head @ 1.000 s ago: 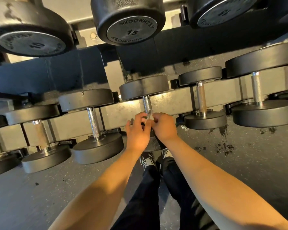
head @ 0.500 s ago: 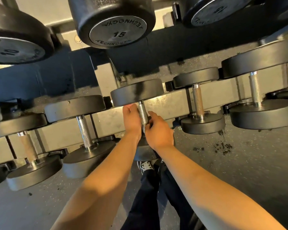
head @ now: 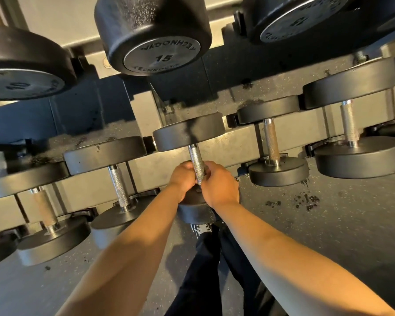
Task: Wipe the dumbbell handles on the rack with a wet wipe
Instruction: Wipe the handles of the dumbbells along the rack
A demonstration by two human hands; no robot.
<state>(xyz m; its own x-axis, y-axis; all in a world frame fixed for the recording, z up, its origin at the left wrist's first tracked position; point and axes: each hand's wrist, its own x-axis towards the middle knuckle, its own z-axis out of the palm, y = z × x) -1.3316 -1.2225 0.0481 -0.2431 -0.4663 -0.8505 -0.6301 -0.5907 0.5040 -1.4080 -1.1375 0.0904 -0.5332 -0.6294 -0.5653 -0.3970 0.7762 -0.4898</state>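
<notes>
The middle dumbbell [head: 188, 131] on the lower tier of the rack [head: 235, 142] has a knurled steel handle [head: 196, 159]. My left hand [head: 183, 180] and my right hand [head: 219, 187] close round the lower end of that handle from either side, just above its near head [head: 193, 213]. Both sets of fingers curl behind the bar. The upper half of the handle is bare. No wet wipe shows; it may be hidden under my fingers.
Neighbouring dumbbells flank it: one handle to the left [head: 119, 185], a rusty one further left [head: 45, 208], two to the right [head: 271, 142] [head: 349, 124]. Overhead hang the upper tier's 15 head [head: 161, 57] and 10 head [head: 21, 84]. My shoe [head: 201, 229] stands on speckled rubber floor [head: 328, 236].
My hands went up the middle handle, the left nearly to the far head, and have now slid back down to its lower end. The view shifted slightly.
</notes>
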